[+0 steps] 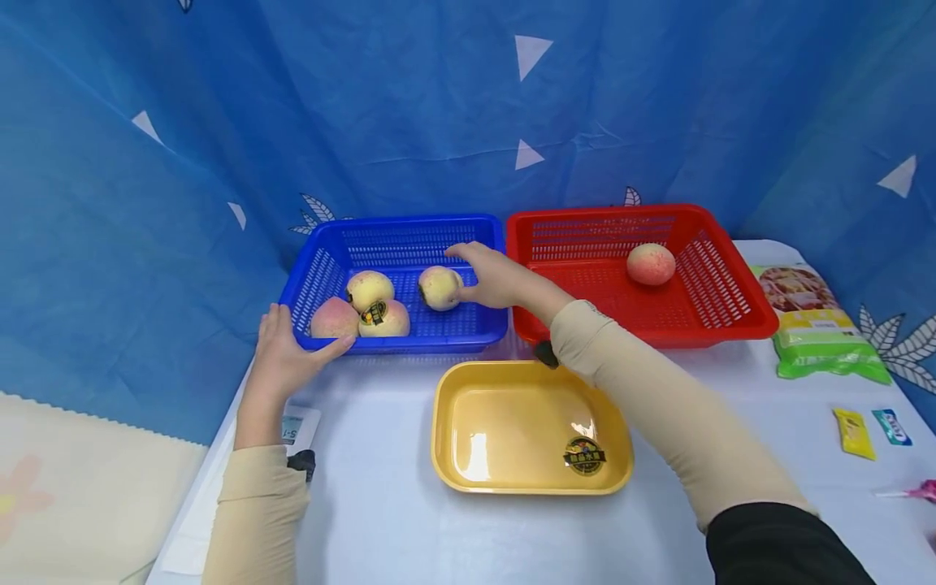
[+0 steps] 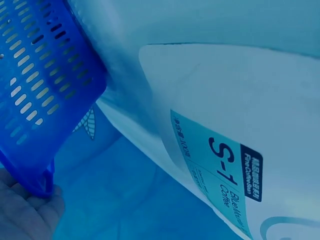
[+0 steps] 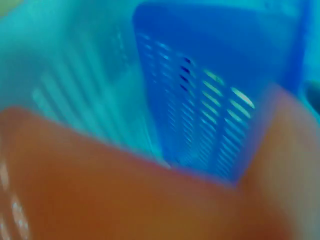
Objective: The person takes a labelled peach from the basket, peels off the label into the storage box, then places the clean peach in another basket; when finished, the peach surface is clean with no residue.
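A blue basket (image 1: 468, 325) with slotted walls holds several pale yellow-pink peaches, among them a stickered one (image 1: 395, 322). My left hand (image 1: 287, 357) grips its near left corner, thumb along the front rim. In the left wrist view, curled fingers (image 2: 47, 207) meet the basket's rim (image 2: 42, 187). My right hand (image 1: 496, 278) reaches over the basket's right side, fingers spread above a single peach (image 1: 436, 288) and thumb at its edge. The right wrist view is blurred; it shows the slotted blue wall (image 3: 200, 110) beside the hand.
A red basket (image 1: 570, 317) to the right holds one pinker peach (image 1: 651, 264). In front lies a yellow tray (image 1: 512, 431) with a round sticker. Food packet (image 1: 826, 325) and small sweets (image 1: 854, 433) lie at right; a white coffee packet (image 1: 303, 426) is beside the left wrist.
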Demonstrator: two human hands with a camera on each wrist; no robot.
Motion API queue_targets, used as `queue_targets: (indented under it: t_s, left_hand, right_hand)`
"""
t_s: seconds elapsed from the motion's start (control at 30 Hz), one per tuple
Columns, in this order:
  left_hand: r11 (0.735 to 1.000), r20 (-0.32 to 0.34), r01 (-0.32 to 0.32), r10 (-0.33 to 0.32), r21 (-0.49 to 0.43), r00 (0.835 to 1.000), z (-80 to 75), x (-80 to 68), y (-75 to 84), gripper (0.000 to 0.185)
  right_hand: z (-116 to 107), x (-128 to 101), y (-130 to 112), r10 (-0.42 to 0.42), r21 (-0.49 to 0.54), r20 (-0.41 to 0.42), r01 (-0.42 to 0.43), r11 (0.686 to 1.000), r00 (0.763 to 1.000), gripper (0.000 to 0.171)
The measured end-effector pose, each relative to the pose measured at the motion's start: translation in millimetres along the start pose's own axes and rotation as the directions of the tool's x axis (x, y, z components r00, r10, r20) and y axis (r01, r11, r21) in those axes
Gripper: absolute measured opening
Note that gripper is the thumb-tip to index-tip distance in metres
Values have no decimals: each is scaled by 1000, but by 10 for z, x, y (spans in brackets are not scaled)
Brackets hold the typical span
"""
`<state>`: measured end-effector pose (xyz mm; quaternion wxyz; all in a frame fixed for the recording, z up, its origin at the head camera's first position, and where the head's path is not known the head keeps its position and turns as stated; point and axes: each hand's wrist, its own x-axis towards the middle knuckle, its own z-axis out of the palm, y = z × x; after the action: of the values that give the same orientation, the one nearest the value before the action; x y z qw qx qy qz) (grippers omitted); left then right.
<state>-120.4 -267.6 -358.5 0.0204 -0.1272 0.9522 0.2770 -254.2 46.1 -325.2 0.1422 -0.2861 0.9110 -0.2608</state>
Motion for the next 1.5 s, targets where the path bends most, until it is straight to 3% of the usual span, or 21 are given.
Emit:
queue_targets:
  t_s: [0.27, 0.5, 0.7, 0.83, 1.0, 1.3, 1.5]
  left_hand:
    - [1000, -4, -12, 12, 9, 1000, -21, 24, 27, 130]
    - [1000, 3, -8, 8, 16, 1000, -19, 35, 45, 132]
    - [1000, 3, -14, 14, 21, 1000, -23, 26, 91, 131]
    - [1000, 1, -14, 14, 25, 1000, -27, 31, 90, 130]
    - [1000, -5, -15, 16, 27, 1000, -22, 41, 72, 131]
    - [1000, 2, 0, 0, 18, 1000, -7, 28, 53, 131]
    - [1000, 17, 18, -18, 21, 1000, -8, 10, 9, 131]
  right_hand:
    - [333, 184, -65, -37, -39, -61, 35, 999, 997, 63]
    - [481, 302, -82, -26, -115, -48, 20, 993, 999, 67]
    - [546, 313, -60, 27, -154, -75, -38, 987, 997, 79]
    - [573, 312, -55, 49, -151, -110, -66, 986, 993, 77]
    - [597, 336, -48, 37, -166, -97, -53, 985, 995, 74]
    - [634, 341, -86, 59, -223, -28, -63, 973, 998, 93]
    - [613, 309, -118, -4, -215, -37, -4, 977, 999, 92]
